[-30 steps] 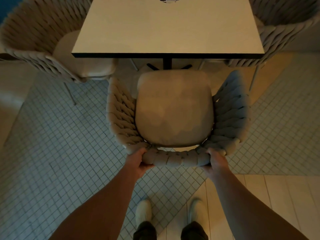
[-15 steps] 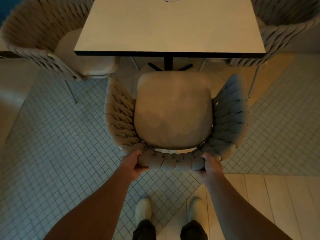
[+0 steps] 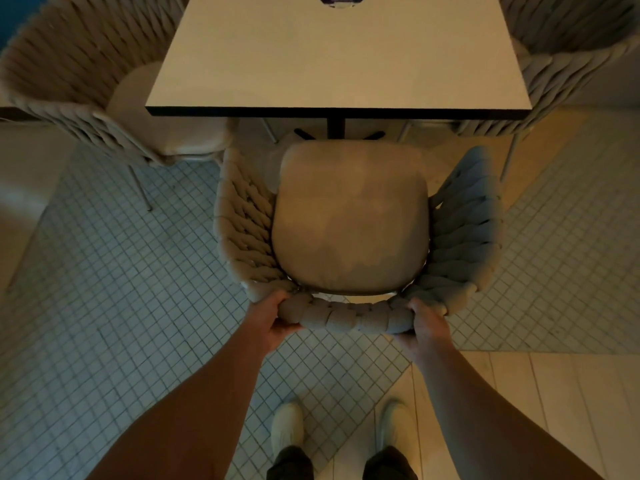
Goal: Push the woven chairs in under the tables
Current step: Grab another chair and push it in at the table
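Note:
A woven chair (image 3: 346,318) with a beige seat cushion (image 3: 351,220) stands right in front of me, facing a square white table (image 3: 339,57). The cushion's front edge lies just short of the table's near edge. My left hand (image 3: 273,318) grips the left end of the chair's thick braided back rail. My right hand (image 3: 424,323) grips the right end of the same rail. Both thumbs curl under the rail.
Two more woven chairs sit at the table's sides, one at the left (image 3: 86,84) and one at the right (image 3: 571,64). The table's black pedestal foot (image 3: 337,131) shows under its edge. My white shoes (image 3: 287,431) stand on small floor tiles and pale planks.
The chair has slid slightly away from me toward the table, and both hands have followed with it, keeping their grip on the back rail.

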The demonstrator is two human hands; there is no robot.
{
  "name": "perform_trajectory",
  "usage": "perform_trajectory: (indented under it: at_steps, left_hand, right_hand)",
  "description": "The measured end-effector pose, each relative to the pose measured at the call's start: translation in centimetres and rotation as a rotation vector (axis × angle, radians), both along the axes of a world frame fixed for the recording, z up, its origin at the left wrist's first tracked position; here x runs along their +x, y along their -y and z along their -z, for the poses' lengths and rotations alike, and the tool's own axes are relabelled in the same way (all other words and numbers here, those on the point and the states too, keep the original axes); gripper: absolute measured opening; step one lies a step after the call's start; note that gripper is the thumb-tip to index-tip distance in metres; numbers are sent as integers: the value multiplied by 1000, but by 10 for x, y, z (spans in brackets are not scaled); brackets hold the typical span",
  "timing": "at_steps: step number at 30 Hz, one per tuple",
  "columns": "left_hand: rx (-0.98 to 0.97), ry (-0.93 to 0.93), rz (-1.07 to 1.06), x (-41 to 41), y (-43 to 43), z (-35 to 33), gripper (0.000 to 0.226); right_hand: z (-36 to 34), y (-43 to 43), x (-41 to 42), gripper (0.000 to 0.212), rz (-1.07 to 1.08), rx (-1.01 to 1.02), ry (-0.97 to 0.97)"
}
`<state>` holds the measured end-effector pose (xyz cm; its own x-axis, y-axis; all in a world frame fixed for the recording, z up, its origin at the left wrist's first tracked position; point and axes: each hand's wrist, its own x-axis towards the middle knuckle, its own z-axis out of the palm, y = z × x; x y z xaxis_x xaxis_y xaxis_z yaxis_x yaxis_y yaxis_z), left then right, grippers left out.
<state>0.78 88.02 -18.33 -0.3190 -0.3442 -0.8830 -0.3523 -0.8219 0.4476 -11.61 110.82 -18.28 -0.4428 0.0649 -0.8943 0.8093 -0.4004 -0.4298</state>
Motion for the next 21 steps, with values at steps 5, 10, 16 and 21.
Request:
perform_trajectory:
  at_steps: [5, 10, 16, 21]
  left_hand:
    - [14, 4, -39, 8, -5, 3, 46]
    - [29, 1, -41, 13, -10, 5, 44]
    - [30, 12, -28, 13, -9, 3, 45]
    - [43, 3, -44, 21, -11, 2, 44]
  right_hand:
    - [-3, -3, 4, 60, -26, -30, 2]
    - [1, -7, 6, 63, -33, -21, 17]
    - [6, -7, 9, 62, -22, -3, 26]
    - [2, -8, 17, 50, -24, 22, 44]
